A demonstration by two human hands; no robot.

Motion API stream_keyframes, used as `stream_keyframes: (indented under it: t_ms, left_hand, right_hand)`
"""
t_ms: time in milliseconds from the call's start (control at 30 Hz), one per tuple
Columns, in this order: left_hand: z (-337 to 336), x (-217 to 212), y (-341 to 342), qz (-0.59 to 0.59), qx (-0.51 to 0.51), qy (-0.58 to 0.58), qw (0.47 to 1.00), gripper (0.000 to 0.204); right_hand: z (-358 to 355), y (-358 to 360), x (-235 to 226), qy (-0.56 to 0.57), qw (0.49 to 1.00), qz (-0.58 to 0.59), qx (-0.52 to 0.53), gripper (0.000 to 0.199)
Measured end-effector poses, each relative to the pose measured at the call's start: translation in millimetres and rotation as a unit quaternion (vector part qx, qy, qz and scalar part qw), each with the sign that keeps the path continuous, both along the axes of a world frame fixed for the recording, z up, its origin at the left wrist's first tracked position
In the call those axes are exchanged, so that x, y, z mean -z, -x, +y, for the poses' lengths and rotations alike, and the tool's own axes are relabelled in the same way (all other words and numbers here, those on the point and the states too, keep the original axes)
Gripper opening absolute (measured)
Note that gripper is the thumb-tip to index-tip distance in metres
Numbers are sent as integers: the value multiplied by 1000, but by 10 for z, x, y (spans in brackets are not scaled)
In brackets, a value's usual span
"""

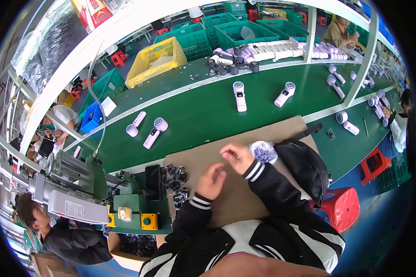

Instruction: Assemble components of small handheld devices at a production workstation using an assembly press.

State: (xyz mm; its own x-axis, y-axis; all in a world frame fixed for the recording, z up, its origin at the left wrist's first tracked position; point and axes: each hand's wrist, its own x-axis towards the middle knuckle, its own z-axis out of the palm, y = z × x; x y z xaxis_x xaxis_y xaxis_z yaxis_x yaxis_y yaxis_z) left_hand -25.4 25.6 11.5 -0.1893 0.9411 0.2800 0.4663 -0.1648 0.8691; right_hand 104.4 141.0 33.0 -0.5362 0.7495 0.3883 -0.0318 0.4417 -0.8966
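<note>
Both my hands are raised over the brown cardboard sheet [238, 194]. My left hand [211, 181] is loosely bent, thumb and fingers apart, with nothing visible in it. A pile of shiny black parts [176, 177] lies beside it, on the left. My right hand [238, 157] is a little farther forward, its fingers half curled and apart; I see nothing held. Just right of it is a clear plastic bag of small purple parts [263, 152]. Beyond the cardboard, several lavender handheld fans [239, 97] lie on the green conveyor belt [194, 108].
A black backpack [302, 168] rests at the cardboard's right, above a red stool [341, 210]. On the left stand a press machine [78, 205], a yellow button box [149, 221] and a black tray [153, 182]. White frame posts [363, 64] rise beyond the belt. Co-workers sit on both sides.
</note>
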Motion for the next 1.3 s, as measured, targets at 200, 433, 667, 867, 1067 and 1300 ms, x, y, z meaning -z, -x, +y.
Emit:
stream_keyframes:
  t_ms: [200, 433, 667, 867, 1067, 1300]
  left_hand:
    - [176, -914, 995, 70, -24, -62, 995, 36]
    - [1043, -509, 2767, 337, -184, -19, 923, 40]
    - [1363, 226, 4096, 505, -457, 137, 719, 60]
    - [1730, 569, 4897, 258, -342, 321, 845, 78]
    - [1850, 786, 4919, 361, -389, 205, 822, 82]
    - [1903, 522, 4553, 220, -421, 193, 858, 54]
  right_hand:
    - [-274, 181, 503, 49, 995, -58, -58, 9]
    - [-161, 239, 761, 52, 993, -59, -93, 7]
    - [-93, 330, 886, 38, 988, 1, -148, 9]
    - [16, 283, 811, 85, 984, 16, -157, 9]
    - [35, 313, 866, 100, 981, 8, -168, 8]
    - [56, 417, 937, 92, 978, 0, -187, 9]
